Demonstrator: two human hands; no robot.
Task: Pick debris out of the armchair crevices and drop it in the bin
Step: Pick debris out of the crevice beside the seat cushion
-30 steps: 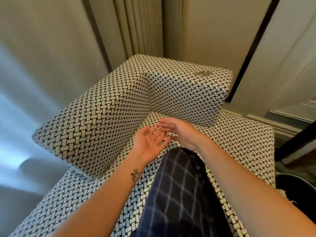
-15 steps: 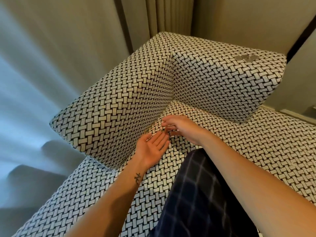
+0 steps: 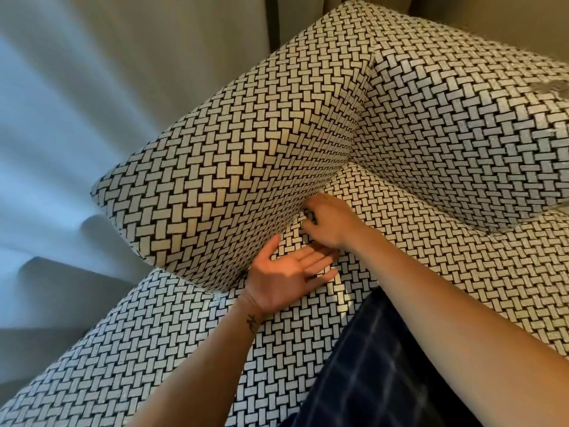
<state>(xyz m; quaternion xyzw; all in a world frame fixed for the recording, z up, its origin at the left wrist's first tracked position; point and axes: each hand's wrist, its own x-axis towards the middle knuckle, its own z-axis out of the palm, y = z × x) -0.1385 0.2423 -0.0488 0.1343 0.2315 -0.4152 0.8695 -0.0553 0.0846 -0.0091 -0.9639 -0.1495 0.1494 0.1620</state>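
The armchair [image 3: 234, 167] is covered in black-and-white woven-pattern fabric. Its arm and back meet the seat [image 3: 415, 241] in a corner crevice. My right hand [image 3: 326, 220] reaches to the crevice along the arm, fingers bent down against the fabric; their tips are hidden and I cannot see anything held. My left hand [image 3: 286, 275] lies palm up and flat just below it, fingers straight, nothing visible on the palm. No debris shows clearly. The bin is out of view.
Pale curtains [image 3: 92, 87] hang left of the armchair. A grey worn patch [image 3: 551, 86] marks the chair back's top at the right edge. My leg in dark checked trousers [image 3: 378, 365] rests on the seat at the bottom.
The view has moved closer and left over the chair. My right hand has gone from above my left palm to the crevice by the arm. My left hand stays palm up.
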